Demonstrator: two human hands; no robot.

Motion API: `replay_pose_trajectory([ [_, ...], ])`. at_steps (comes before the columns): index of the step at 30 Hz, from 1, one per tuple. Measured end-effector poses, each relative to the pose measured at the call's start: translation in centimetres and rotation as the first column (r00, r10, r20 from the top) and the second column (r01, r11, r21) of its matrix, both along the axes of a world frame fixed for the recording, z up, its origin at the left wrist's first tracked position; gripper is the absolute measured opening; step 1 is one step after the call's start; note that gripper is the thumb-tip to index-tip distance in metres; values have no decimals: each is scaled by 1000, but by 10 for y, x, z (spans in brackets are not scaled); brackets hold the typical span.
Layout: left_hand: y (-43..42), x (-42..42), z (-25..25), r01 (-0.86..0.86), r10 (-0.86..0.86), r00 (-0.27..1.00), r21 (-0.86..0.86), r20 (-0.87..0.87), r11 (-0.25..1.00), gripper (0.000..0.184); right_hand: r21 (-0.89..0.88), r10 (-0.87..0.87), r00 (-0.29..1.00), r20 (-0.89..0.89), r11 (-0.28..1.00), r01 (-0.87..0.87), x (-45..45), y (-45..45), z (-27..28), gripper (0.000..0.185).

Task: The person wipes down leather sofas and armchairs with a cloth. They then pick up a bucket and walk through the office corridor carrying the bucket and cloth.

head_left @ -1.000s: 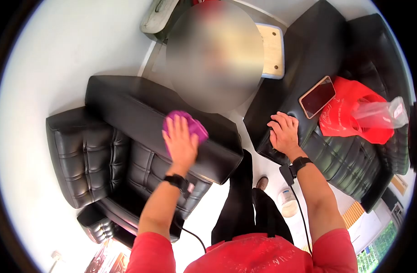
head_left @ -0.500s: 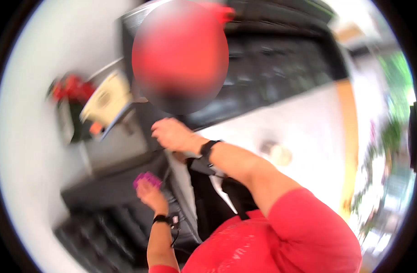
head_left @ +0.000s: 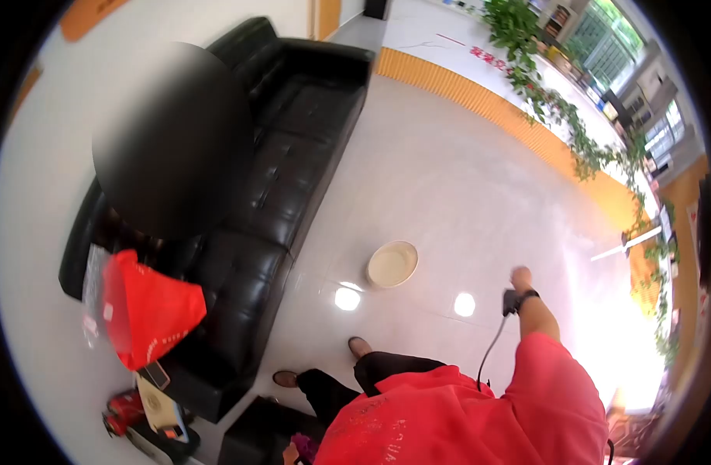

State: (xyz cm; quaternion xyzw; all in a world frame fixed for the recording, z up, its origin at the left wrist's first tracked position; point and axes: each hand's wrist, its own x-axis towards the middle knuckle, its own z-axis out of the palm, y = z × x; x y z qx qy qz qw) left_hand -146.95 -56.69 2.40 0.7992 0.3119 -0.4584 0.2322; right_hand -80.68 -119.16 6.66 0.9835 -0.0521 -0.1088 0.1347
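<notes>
My right hand is stretched out over the grey floor, with its fingers drawn together in a small fist. Nothing shows sticking out of it. A black band with a small box sits on that wrist, and a cable runs back from it. Low at the bottom edge my left hand is only partly in view, closed around a purple, knobbly object. My shirt hides part of that object. On the floor ahead of my shoes stands a round cream basin, apart from both hands.
A long black sofa runs along the left wall. A red fabric item with white lettering lies at its near end. Below are a phone and a black seat. A white counter with trailing plants lines the right.
My view has turned to the right, bringing the open floor and counter into sight. My right arm has swung out from over the sofa side to above the floor. My left hand sits lower in view.
</notes>
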Motion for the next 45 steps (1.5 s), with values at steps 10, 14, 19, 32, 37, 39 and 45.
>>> replay_pose_trajectory([
  [10, 116, 142, 45, 101, 345, 775, -643, 529, 759, 31, 442, -361, 559, -746, 358, 822, -243, 6, 23, 19],
  [14, 145, 245, 51, -351, 401, 866, -207, 298, 913, 42, 819, 332, 804, -493, 488, 301, -276, -94, -139, 25],
  [19, 184, 357, 68, -325, 393, 886, -278, 245, 904, 38, 720, -652, 588, -479, 92, 688, -204, 13, -24, 24],
  [32, 195, 586, 45, -112, 163, 982, -393, 99, 913, 34, 747, -379, 796, -472, 308, 590, -126, 184, 30, 36],
  [37, 127, 649, 34, -49, 115, 989, -513, 98, 857, 34, 758, -492, 746, -450, 231, 610, -134, 191, 37, 35],
  [39, 91, 671, 34, -108, 174, 983, -560, 65, 821, 34, 747, -514, 721, -465, 209, 631, -147, 179, 28, 34],
  [45, -37, 719, 61, -309, 434, 900, -767, -45, 562, 36, 644, -543, 494, -679, -118, 756, -131, 172, -17, 34],
])
